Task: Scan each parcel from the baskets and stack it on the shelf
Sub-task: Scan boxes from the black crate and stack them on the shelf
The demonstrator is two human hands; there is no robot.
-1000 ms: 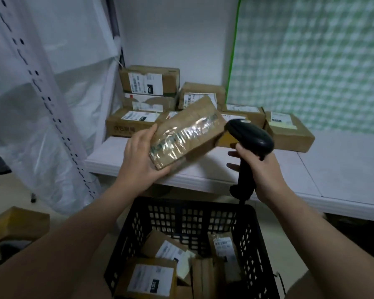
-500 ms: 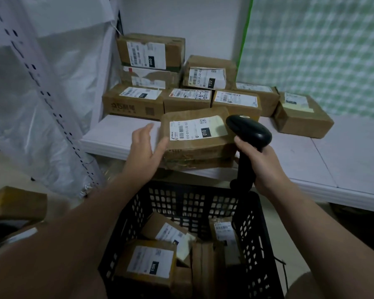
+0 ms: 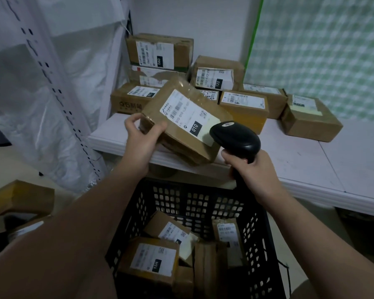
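Head view: the left hand [image 3: 138, 141] has its fingers [image 3: 158, 128] curled round the near corner of the parcel labelled 010 [image 3: 181, 126], holding it tilted with the label up, just above the front edge of the white shelf [image 3: 311, 160]. The right hand [image 3: 254, 172] has its fingers [image 3: 230, 157] wrapped tight round the grip of the black barcode scanner [image 3: 235, 137], whose head sits touching or just over the label's near corner. I judge this parcel to be at the scan step and not yet stacked. Beyond the fingers, toward the wall, several labelled parcels [image 3: 160, 52] already lie piled on the shelf. Below the fingers, the black basket [image 3: 203, 199] holds at least four more parcels [image 3: 153, 258], so much of the job looks left to do.
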